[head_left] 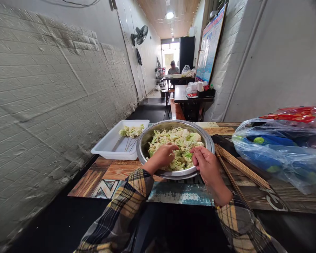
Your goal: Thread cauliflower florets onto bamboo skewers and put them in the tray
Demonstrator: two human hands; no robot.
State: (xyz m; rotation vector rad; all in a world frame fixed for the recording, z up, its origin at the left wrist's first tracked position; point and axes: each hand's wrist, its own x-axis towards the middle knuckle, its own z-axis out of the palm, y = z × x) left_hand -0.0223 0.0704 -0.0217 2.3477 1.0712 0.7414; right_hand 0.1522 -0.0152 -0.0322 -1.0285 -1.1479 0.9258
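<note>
A metal bowl (140, 147) full of cauliflower florets (183, 135) stands before me on the table. My left hand (163, 156) reaches over its near left part, fingers stretched and slightly curved among the florets; their tips are partly hidden. Over the bowl's right rim, my right hand (204, 160) is closed in a pinch, thumb against the fingers. What lies in that pinch is too small to make out. To the left, a white plastic tray (107, 146) holds cauliflower on skewers (131, 131). A bundle of bamboo skewers (242, 167) lies right of the bowl.
A clear plastic bag (276, 151) with blue and green things inside takes up the table's right side. The wood-patterned tabletop (116, 170) ends close to me. A brick-textured wall (55, 88) runs along the left. Farther off, a person (173, 68) sits behind another table (181, 93).
</note>
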